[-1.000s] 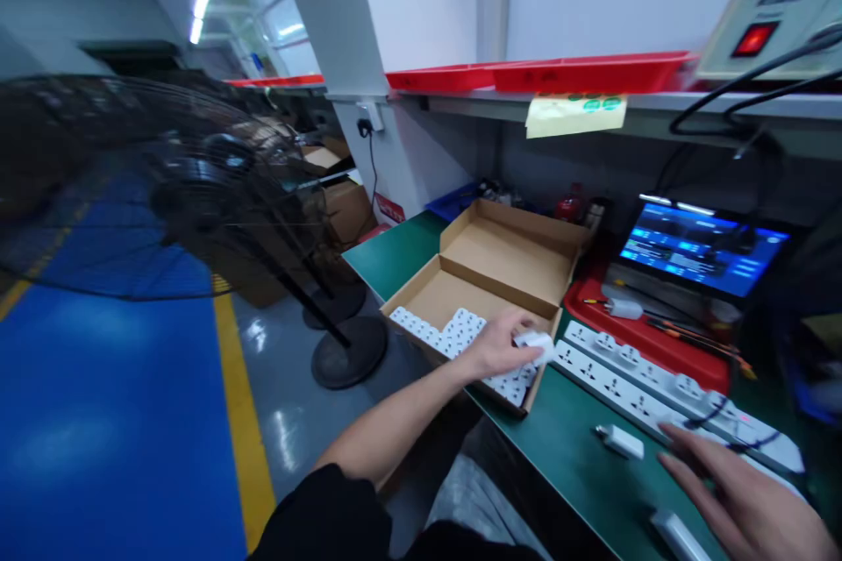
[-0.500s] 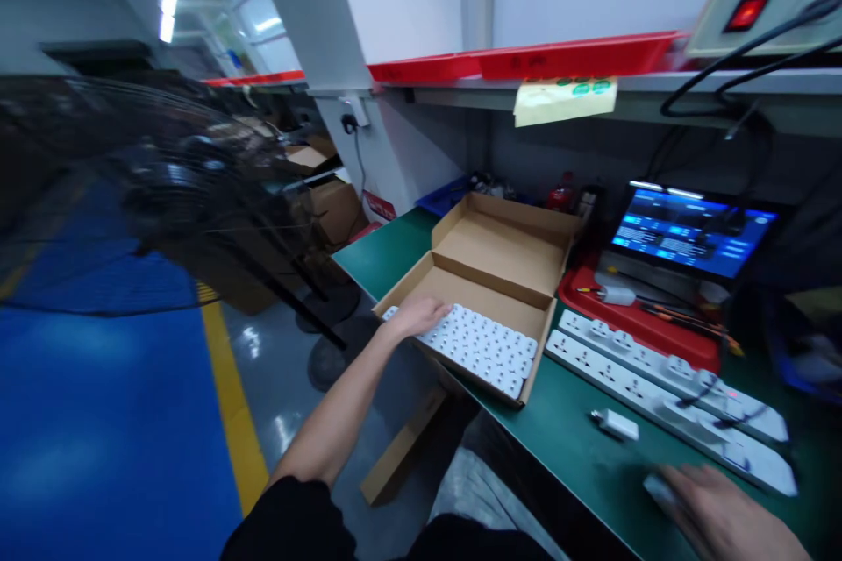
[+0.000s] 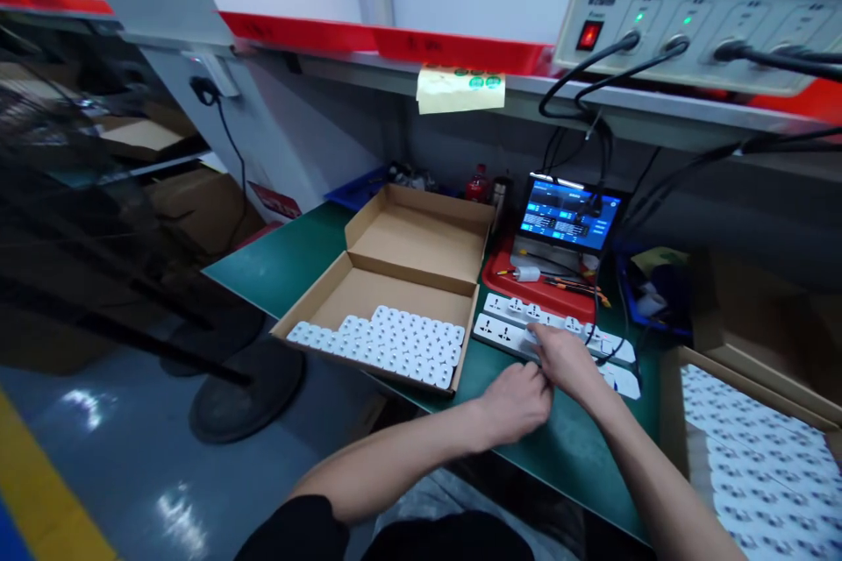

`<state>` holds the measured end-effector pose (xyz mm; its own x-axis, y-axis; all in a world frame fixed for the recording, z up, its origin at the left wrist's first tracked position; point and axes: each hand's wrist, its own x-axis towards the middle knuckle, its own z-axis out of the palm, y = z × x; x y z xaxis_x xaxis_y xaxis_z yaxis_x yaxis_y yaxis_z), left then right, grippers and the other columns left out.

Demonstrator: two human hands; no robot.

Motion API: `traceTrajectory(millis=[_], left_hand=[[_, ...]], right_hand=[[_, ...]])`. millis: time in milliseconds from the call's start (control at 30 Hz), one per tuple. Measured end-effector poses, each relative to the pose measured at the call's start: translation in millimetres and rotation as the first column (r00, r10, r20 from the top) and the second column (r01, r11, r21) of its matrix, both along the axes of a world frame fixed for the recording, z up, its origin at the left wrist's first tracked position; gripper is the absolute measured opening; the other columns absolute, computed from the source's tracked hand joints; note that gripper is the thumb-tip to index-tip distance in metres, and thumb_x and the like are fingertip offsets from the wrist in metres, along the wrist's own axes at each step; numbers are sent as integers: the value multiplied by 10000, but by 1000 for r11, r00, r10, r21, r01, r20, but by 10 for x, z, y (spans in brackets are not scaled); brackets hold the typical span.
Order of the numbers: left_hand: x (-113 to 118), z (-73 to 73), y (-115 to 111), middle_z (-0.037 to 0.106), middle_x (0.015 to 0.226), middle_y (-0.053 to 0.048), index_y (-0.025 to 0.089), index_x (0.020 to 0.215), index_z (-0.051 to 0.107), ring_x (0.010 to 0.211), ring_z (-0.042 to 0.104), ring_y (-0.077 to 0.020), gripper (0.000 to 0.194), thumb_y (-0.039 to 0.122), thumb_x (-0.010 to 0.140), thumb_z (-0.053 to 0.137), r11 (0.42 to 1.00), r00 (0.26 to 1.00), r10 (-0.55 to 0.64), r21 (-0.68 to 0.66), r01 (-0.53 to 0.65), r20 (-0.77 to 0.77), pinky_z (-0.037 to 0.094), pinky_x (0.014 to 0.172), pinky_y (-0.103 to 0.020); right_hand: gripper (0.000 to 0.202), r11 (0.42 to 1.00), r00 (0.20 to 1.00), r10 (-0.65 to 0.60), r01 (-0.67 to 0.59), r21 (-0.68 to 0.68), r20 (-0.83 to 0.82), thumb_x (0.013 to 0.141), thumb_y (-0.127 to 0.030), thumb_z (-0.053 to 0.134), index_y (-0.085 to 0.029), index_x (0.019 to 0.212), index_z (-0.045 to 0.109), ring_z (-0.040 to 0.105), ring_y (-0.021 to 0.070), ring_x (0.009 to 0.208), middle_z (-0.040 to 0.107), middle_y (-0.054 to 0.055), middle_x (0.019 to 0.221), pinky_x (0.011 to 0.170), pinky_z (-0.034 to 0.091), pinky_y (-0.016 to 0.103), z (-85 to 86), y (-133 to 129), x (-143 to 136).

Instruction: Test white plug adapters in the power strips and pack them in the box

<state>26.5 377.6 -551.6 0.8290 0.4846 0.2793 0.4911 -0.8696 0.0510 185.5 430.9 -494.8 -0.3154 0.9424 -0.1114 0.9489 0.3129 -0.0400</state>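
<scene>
My left hand is closed at the table's front edge, its fingers curled; whatever may be inside is hidden. My right hand lies just above and beside it, nearly touching. Its fingers bend down over the front white power strip, and I cannot make out anything in them. Behind runs a second white power strip with several small plugs in it. To the left an open cardboard box holds rows of white chargers with metal prongs upward.
A red tray with a white charger and cables lies before a lit screen. Another carton of white pieces stands at the right. Overhead, a shelf carries a power unit with hanging black cables. A fan stand is at left.
The view has turned right. My left hand has left the chargers in the box and come to the table's edge. My right hand has moved in to the power strips.
</scene>
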Motion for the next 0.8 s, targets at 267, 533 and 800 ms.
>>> traceTrajectory(millis=[267, 533, 800], left_hand=[[-133, 75, 5, 718, 995, -150, 111, 1086, 712, 917, 668, -293, 174, 184, 928, 710, 985, 991, -107, -147, 95, -78, 549, 699, -407], [-588, 458, 715, 761, 1202, -130, 178, 1280, 692, 1112, 734, -287, 237, 221, 1076, 580, 897, 953, 304, -336, -287, -3, 577, 945, -373], [-530, 368, 1032, 795, 1192, -158, 168, 1114, 746, 1139, 751, -328, 151, 138, 995, 659, 877, 957, 290, -391, -278, -30, 566, 964, -376]], right_hand=[[307, 997, 998, -33, 37, -70, 59, 1031, -134, 559, -170, 1318, 664, 774, 282, 987, 815, 172, 1112, 845, 469, 332, -52, 77, -77], [525, 998, 999, -33, 33, 46, -1, 1059, -235, 571, -229, 1583, 527, 776, 306, 1090, 739, 149, 1418, 825, 531, 347, -17, -83, 16], [335, 940, 981, -37, 99, 325, -190, 1094, -424, 499, -248, 1242, 742, 789, 291, 1009, 826, 97, 1219, 798, 554, 361, 139, -510, 820]])
